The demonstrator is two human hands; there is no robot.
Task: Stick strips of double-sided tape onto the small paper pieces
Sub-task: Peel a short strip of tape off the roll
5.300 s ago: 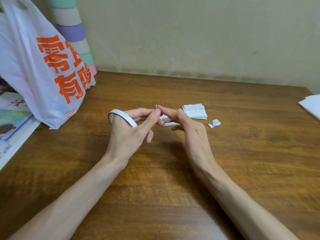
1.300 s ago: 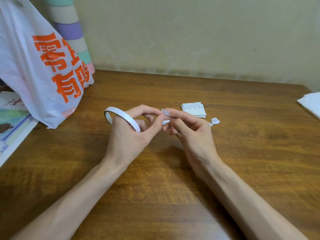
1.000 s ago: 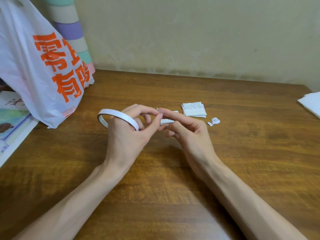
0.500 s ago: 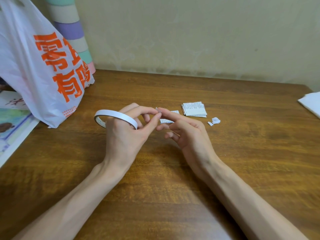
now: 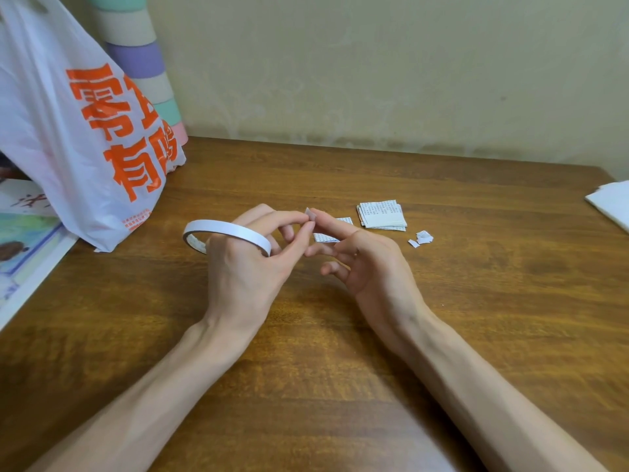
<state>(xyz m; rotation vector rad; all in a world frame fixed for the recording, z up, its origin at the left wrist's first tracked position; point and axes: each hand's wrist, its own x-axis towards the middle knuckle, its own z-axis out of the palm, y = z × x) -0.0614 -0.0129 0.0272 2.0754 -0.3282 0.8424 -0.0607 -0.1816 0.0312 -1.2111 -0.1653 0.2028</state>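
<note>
A white roll of double-sided tape (image 5: 227,233) hangs around the fingers of my left hand (image 5: 248,267). Its thumb and forefinger pinch a small tape strip (image 5: 310,214) just above the table. My right hand (image 5: 364,260) meets it there, the forefinger tip touching the strip from the right, the other fingers loosely bent. A printed paper piece (image 5: 330,233) lies on the table under the fingertips, partly hidden. A stack of small printed paper pieces (image 5: 382,214) sits just to the right.
White scraps (image 5: 422,238) lie right of the stack. A white plastic bag with orange print (image 5: 85,131) stands at the left on the wooden table (image 5: 340,369), with a book (image 5: 23,240) beside it. White paper (image 5: 612,202) lies at the right edge.
The tape roll has tipped flatter and slid left on my left hand. Both hands' fingertips stay together at the strip; my right hand's lower fingers have opened out a little.
</note>
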